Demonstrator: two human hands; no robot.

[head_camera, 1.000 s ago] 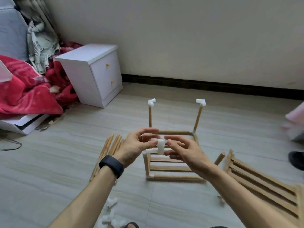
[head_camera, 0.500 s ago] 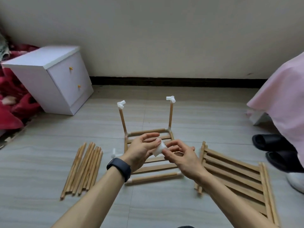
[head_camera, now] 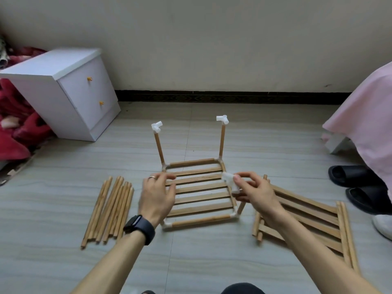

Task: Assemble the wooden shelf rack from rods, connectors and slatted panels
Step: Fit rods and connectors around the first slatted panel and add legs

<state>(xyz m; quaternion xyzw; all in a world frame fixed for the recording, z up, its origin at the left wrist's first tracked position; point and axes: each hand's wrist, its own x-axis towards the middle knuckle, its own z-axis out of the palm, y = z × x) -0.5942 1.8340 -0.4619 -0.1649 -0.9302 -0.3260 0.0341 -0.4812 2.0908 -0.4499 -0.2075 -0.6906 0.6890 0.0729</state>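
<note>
- My right hand (head_camera: pixel 255 193): thumb and fingers pinch a connector (head_camera: pixel 229 181) over the right edge of the rack (head_camera: pixel 201 205).
- My left hand (head_camera: pixel 157 197): fingers loosely spread, empty, over the rack's left side.
- Rods (head_camera: pixel 110 209) on the floor to the left, panel (head_camera: pixel 307 221) to the right.

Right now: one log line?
left hand: open, above frame | right hand: pinching connector | posts: two upright | rods: loose, floor
</note>
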